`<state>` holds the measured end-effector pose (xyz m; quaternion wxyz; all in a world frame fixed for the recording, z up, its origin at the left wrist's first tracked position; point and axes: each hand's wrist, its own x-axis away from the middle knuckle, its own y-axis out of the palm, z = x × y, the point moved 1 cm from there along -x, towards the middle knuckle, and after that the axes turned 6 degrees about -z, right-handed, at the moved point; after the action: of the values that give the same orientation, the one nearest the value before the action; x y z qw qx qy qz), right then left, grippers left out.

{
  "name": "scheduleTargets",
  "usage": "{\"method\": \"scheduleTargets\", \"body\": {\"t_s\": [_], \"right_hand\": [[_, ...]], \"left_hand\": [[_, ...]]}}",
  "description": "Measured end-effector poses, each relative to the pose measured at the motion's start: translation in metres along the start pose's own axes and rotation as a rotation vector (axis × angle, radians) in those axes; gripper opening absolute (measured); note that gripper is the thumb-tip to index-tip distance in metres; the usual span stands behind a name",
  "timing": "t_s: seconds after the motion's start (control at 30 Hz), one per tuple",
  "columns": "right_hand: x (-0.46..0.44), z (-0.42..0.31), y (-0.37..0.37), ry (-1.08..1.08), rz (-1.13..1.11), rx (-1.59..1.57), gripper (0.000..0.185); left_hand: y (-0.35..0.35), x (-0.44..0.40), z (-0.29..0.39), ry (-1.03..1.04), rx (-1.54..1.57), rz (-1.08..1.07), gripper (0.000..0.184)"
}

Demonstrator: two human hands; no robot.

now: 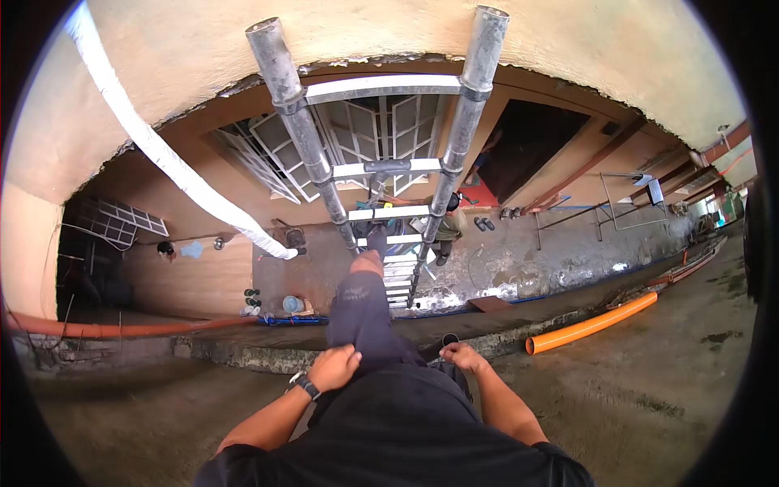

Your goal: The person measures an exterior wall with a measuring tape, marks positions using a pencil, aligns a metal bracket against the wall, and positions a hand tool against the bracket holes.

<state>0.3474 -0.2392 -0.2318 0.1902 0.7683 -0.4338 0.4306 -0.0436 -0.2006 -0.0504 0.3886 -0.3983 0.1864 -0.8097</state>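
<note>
My left hand [334, 369], with a wristwatch [306, 385] on the wrist, is closed at the thigh of my dark trousers [361, 312], its fingers curled against the cloth. At my other hip, my right hand [464, 357] is also closed, beside a small dark ring-shaped thing [449, 339]; what its fingers hold is hard to make out. In front of me a metal ladder [341, 203] with round side tubes leads down to a lower paved floor. My raised leg reaches forward, with the dark shoe [376, 240] at a rung.
A person [449, 227] is near the ladder's foot. White wrapped tubing [178, 174] hangs at left. An orange pipe [592, 323] lies on the wet ground at right. Open window grilles [357, 134] and a dark doorway [540, 146] are beyond the ladder.
</note>
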Motion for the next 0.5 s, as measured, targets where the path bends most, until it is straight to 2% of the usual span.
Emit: {"method": "scheduleTargets", "body": {"t_s": [0.03,0.1,0.13,0.17,0.2,0.23,0.27,0.33,0.37,0.43,0.5], "right_hand": [[-0.004,0.002,0.004,-0.006,-0.003,0.006,0.037],[-0.016,0.014,0.015,-0.035,-0.064,-0.094,0.036],[-0.024,0.017,0.018,-0.027,-0.05,-0.142,0.044],[-0.033,0.02,0.014,-0.034,-0.047,-0.139,0.044],[-0.038,0.014,0.009,0.062,-0.067,-0.151,0.049],[-0.041,0.013,0.007,0.166,-0.089,-0.167,0.056],[-0.046,0.01,0.003,0.172,-0.088,-0.171,0.056],[-0.071,0.005,-0.012,0.201,-0.053,-0.178,0.083],[-0.083,-0.004,-0.023,0.19,-0.027,-0.059,0.087],[-0.104,-0.027,-0.034,0.124,0.064,0.139,0.092],[-0.126,-0.057,-0.044,0.066,0.135,0.216,0.093]], "left_hand": [[0.001,0.009,0.001,0.037,0.004,-0.094,0.035],[0.007,0.017,-0.004,-0.052,-0.037,-0.168,0.04],[0.002,0.012,-0.001,-0.05,-0.038,-0.155,0.04],[-0.004,0.003,0.0,-0.118,-0.084,-0.184,0.043],[-0.01,-0.005,0.002,-0.185,-0.13,-0.218,0.046],[-0.017,-0.017,0.004,-0.202,-0.172,-0.18,0.054],[-0.023,-0.031,0.006,-0.235,-0.147,-0.146,0.052],[-0.025,-0.058,0.004,-0.219,-0.146,0.003,0.047],[-0.021,-0.074,-0.003,-0.168,-0.169,0.118,0.044],[-0.016,-0.099,-0.014,-0.164,-0.233,0.115,0.046],[-0.012,-0.12,-0.025,-0.161,-0.323,0.196,0.058]]}}
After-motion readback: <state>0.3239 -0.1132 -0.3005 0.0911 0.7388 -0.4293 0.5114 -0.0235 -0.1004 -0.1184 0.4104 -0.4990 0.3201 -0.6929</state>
